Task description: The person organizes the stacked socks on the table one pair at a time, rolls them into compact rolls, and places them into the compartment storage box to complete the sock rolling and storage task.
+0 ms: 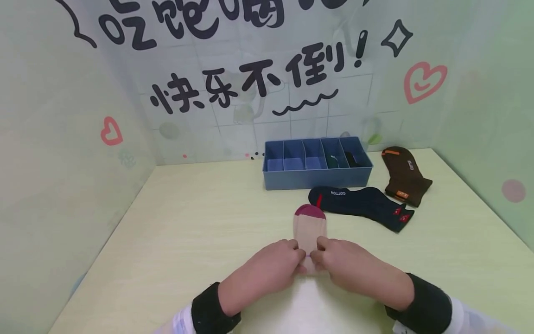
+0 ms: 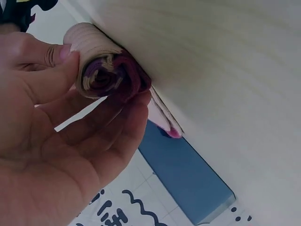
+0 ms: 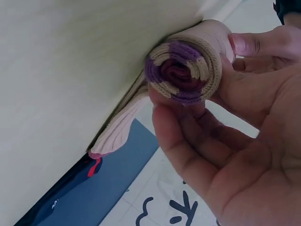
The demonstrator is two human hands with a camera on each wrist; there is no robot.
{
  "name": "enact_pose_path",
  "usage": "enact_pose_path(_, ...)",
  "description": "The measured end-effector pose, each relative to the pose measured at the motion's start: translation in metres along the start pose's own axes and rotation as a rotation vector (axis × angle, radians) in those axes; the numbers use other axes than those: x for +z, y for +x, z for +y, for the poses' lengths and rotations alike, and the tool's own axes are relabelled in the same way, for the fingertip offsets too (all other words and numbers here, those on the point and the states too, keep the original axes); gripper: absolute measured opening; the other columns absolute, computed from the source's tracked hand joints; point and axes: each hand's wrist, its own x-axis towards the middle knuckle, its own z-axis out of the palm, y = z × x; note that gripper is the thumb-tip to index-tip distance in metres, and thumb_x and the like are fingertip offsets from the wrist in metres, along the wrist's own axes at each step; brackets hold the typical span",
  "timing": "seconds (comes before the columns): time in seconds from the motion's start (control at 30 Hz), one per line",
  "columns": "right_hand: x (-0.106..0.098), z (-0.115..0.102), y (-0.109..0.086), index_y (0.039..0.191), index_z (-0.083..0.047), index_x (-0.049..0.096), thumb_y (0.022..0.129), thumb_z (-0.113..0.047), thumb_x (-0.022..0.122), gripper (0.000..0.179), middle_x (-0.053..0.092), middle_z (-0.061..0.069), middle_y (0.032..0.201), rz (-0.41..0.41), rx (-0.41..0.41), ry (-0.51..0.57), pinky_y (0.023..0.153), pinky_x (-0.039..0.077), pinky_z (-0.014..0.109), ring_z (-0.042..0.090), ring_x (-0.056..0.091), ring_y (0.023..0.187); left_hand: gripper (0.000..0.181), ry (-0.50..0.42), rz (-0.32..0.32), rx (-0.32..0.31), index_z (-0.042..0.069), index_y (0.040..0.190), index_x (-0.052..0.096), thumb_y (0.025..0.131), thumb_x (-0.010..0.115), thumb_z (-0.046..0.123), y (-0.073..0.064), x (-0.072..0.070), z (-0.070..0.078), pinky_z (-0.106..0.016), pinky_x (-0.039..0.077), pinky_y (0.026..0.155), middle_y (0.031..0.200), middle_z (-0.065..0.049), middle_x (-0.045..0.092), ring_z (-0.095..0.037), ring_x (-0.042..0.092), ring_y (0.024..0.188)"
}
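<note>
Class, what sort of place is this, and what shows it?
Probably a small indoor work booth; the wider building is unseen. Pale sheeting printed with black lettering screens a light wood-grain tabletop, which bears a blue, rectangular, divided box.

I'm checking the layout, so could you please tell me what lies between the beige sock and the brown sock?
A dark sock with red marks lies between the beige sock and the brown sock; the head view shows this.

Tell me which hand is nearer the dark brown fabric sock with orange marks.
Right. The right hand grips the right side of the partly rolled beige knit sock; the brown sock lies ahead and to its right. The left hand grips the left side, farther away.
</note>
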Motion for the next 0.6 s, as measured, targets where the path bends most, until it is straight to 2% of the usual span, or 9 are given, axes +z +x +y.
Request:
enact_pose_path(0.13, 0.002, -0.003, -0.005, 0.104, -0.01, 0.068, 0.083, -0.01, 0.088, 0.03, 0.063, 0.0, 0.085, 0.076, -0.055, -0.117, 0.064, 0.051, 0.025, 0.011, 0.056, 0.07, 0.015, -0.063, -0.024, -0.031, 0.011, 0.102, 0.071, 0.101, 0.075, 0.025, 0.001, -0.001, -0.001, -0.018, 0.041, 0.062, 0.077, 0.003, 0.061, -0.009, 0.049, 0.068)
enact_pose_path(0.27, 0.002, -0.009, -0.012, 0.103, -0.013, 0.071, 0.087, -0.022, 0.085, 0.023, 0.066, 0.0, 0.088, 0.177, -0.144, -0.299, 0.067, 0.051, 0.028, 0.016, 0.06, 0.08, 0.013, -0.144, -0.055, -0.062, 0.012, 0.103, 0.066, 0.102, 0.072, 0.023, 0.0, -0.005, -0.002, -0.02, 0.042, 0.063, 0.077, 0.003, 0.059, -0.01, 0.049, 0.071)
enact_pose_path(0.33, 0.002, -0.011, -0.014, 0.105, -0.015, 0.074, 0.09, -0.029, 0.083, 0.023, 0.067, 0.001, 0.094, 0.188, -0.172, -0.343, 0.07, 0.05, 0.03, 0.018, 0.058, 0.086, 0.012, -0.183, -0.06, -0.056, 0.011, 0.101, 0.067, 0.102, 0.072, 0.022, 0.0, -0.006, -0.003, -0.019, 0.041, 0.063, 0.076, 0.003, 0.059, -0.01, 0.049, 0.071)
enact_pose_path(0.4, 0.002, -0.012, -0.015, 0.105, -0.014, 0.075, 0.092, -0.03, 0.081, 0.021, 0.064, 0.002, 0.095, 0.208, -0.196, -0.355, 0.07, 0.047, 0.029, 0.018, 0.053, 0.087, 0.011, -0.228, -0.062, -0.045, 0.01, 0.096, 0.068, 0.102, 0.072, 0.019, 0.0, -0.006, -0.005, -0.018, 0.04, 0.063, 0.075, 0.004, 0.059, -0.009, 0.048, 0.069)
enact_pose_path(0.47, 0.002, -0.013, -0.014, 0.109, -0.014, 0.075, 0.092, -0.028, 0.083, 0.023, 0.063, 0.003, 0.098, 0.184, -0.21, -0.324, 0.072, 0.049, 0.027, 0.017, 0.052, 0.089, 0.01, -0.286, -0.08, -0.047, 0.009, 0.095, 0.07, 0.101, 0.072, 0.016, 0.0, -0.006, -0.007, -0.017, 0.04, 0.062, 0.074, 0.004, 0.059, -0.008, 0.047, 0.066)
enact_pose_path(0.6, 0.001, -0.011, -0.011, 0.113, -0.011, 0.076, 0.09, -0.019, 0.084, 0.026, 0.06, 0.001, 0.096, 0.115, -0.233, -0.246, 0.076, 0.05, 0.024, 0.015, 0.05, 0.088, 0.007, -0.414, -0.169, -0.096, 0.009, 0.098, 0.073, 0.101, 0.071, 0.015, 0.001, -0.006, -0.01, -0.017, 0.04, 0.06, 0.074, 0.005, 0.06, -0.007, 0.049, 0.061)
